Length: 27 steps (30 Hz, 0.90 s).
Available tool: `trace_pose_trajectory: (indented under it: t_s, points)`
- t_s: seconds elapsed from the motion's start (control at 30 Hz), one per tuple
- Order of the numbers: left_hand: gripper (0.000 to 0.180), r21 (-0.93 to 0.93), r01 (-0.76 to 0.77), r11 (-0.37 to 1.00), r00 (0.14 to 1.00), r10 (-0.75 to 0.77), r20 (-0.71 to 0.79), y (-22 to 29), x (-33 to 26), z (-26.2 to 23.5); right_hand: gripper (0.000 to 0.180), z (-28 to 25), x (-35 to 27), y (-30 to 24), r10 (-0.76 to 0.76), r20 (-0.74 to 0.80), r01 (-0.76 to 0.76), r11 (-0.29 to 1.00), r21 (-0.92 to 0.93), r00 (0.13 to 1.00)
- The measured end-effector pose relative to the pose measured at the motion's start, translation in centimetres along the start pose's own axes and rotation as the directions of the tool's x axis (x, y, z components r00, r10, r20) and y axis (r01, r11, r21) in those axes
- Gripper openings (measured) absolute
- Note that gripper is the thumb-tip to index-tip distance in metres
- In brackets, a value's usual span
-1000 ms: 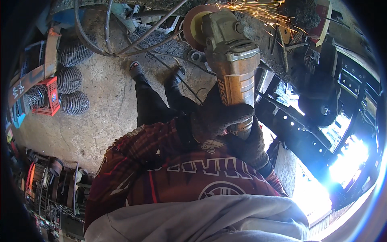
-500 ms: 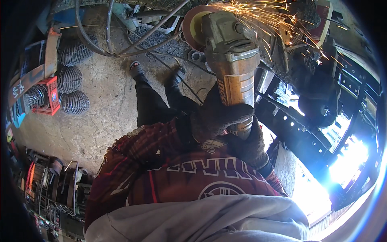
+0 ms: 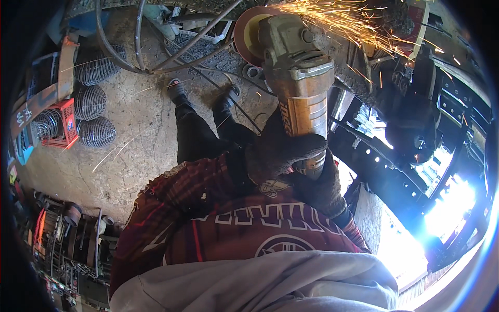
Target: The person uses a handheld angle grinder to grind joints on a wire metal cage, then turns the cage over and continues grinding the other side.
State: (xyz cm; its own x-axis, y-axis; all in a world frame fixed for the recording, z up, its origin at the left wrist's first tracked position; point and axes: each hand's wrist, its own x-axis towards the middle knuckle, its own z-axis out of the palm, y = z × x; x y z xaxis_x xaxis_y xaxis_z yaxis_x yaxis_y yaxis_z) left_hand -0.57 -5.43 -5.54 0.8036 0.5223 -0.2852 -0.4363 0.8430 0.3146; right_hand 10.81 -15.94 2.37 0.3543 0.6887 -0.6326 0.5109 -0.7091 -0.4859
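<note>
Both gloved hands — left hand (image 3: 280, 148), right hand (image 3: 319, 187) — clenched, arms extended forward.

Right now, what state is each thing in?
Angle grinder: running, held out in front, throwing sparks.
Grinding disc: against the metal frame.
Sparks: spraying to the right.
Left hand: gloved, gripping the grinder body.
Right hand: gloved, gripping the rear end.
</note>
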Motion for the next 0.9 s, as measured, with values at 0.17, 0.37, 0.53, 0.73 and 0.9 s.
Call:
trace_pose_trajectory:
  t_s: [0.17, 0.37, 0.53, 0.73, 0.9]
  points:
    - [0.058, -0.028, 0.036, 0.999, 0.999, -0.036, 0.007, -0.4, 0.1, -0.2, 0.076, -0.3, 0.1, -0.6, 0.061, 0.005, -0.061, 0.998, 0.028, 0.998]
    - [0.056, 0.01, -0.012, 1.0, 0.999, 0.012, -0.035, -0.2, 0.0, 0.1, 0.079, -0.3, 0.2, -1.2, 0.05, 0.01, -0.051, 0.997, 0.055, 0.999]
    - [0.056, 0.025, -0.01, 1.0, 1.0, 0.011, -0.023, 0.2, 0.0, 0.2, 0.077, -0.2, 0.1, -0.1, -0.076, -0.009, 0.076, 0.997, 0.03, 0.997]
    - [0.06, -0.013, 0.033, 0.999, 0.999, -0.034, -0.009, 0.4, 0.1, 0.2, 0.073, -0.3, 0.1, -0.5, -0.049, -0.002, 0.049, 0.995, 0.084, 0.999]
    - [0.06, 0.02, 0.008, 1.0, 0.999, -0.008, -0.036, 0.3, 0.1, 0.3, 0.072, -0.3, 0.4, -1.0, -0.029, 0.028, 0.027, 0.995, 0.094, 0.999]
